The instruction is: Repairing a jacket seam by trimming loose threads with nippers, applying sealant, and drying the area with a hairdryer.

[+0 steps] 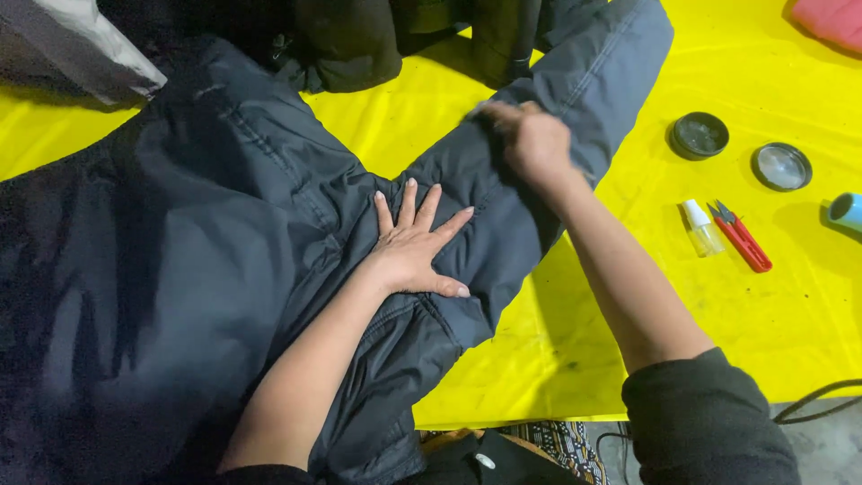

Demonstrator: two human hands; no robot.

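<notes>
Dark grey padded jacket (pixel 206 260) spread over the yellow table cover (pixel 718 323), filling the whole left and middle, one sleeve (pixel 548 135) running up toward the far right. Left hand (pixel 415 244) flat on the fabric near the armpit seam, fingers spread wide, palm pressing down, gripping nothing. Right hand (pixel 532 136) further up on the sleeve, curled over the fabric and a bit blurred, looks like bunching or pinching a fold, but hard to tell exactly how tight. Probably soft, puffy stuff with a slick shell, so light for its bulk, floppy, and likely to slide on that smooth cover unless pinned. Best bet for grabbing: seams, cuff or hem, where stitching gives something firm, rather than the slippery middle of a panel. Nothing fragile about it, can take a firm squeeze. Off to the right, well apart from the sleeve: small clear bottle with a white cap (pixel 700 229) just beside red thread snips (pixel 742 238), two round lidded tins (pixel 699 135) (pixel 781 166) further back, a light blue cylinder (pixel 846 211) at the right edge. More dark garments (pixel 359 40) piled at the far side.
</notes>
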